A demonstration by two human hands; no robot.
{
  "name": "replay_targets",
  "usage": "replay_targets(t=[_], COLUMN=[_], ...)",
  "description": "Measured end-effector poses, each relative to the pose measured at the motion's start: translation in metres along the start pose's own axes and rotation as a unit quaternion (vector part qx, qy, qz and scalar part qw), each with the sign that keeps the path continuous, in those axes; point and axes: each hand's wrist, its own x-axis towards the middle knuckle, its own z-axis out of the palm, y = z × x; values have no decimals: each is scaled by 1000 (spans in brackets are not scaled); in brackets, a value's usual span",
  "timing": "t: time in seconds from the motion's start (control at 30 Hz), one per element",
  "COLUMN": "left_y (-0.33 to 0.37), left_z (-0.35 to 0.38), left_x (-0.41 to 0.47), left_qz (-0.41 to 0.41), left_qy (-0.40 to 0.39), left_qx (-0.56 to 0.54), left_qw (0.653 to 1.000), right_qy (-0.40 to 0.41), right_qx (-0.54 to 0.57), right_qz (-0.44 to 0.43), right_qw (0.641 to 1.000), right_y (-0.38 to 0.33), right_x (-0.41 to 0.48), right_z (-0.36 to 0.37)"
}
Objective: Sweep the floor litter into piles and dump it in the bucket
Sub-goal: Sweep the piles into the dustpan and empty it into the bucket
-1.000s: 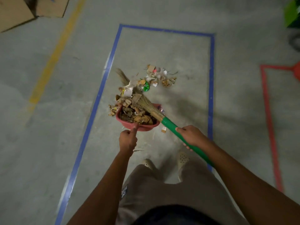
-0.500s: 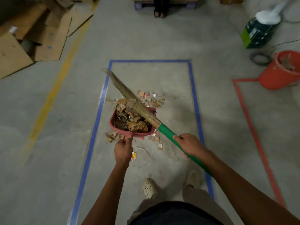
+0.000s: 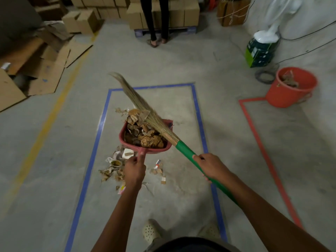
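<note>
- Dull red dustpan (image 3: 122, 135), loaded with brown and tan litter (image 3: 151, 140).
- On the broom (image 3: 185, 151), a bright green handle and straw-beige bristles.
- Orange-red bucket (image 3: 283, 95), one colour all over.
- Plain grey floor (image 3: 163, 60), marked with blue tape (image 3: 94, 151), red tape (image 3: 261, 148) and a yellow line (image 3: 47, 122).
- Green-and-black box (image 3: 258, 55).
- Cream shoes (image 3: 151, 231), dotted with holes.
- Brown cartons (image 3: 181, 15).

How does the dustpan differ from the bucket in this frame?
The dustpan is shallow and heaped with litter; the bucket is deep, with some litter showing inside. The left hand holds the dustpan; the bucket stands on the floor. Both are reddish and hold litter.
</note>
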Motion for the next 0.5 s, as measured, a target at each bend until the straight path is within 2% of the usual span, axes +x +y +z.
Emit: replay_targets(t=[0.23, 0.5], left_y=[50, 120], left_z=[104, 218], left_x=[-23, -29], left_qz=[10, 55], left_qy=[-17, -105], left_qx=[-16, -22], left_qw=[1000, 993], right_qy=[44, 111], right_qx=[3, 63], right_qz=[-9, 32], right_qw=[999, 991], right_y=[59, 120], right_x=[3, 4], right_z=[-101, -202])
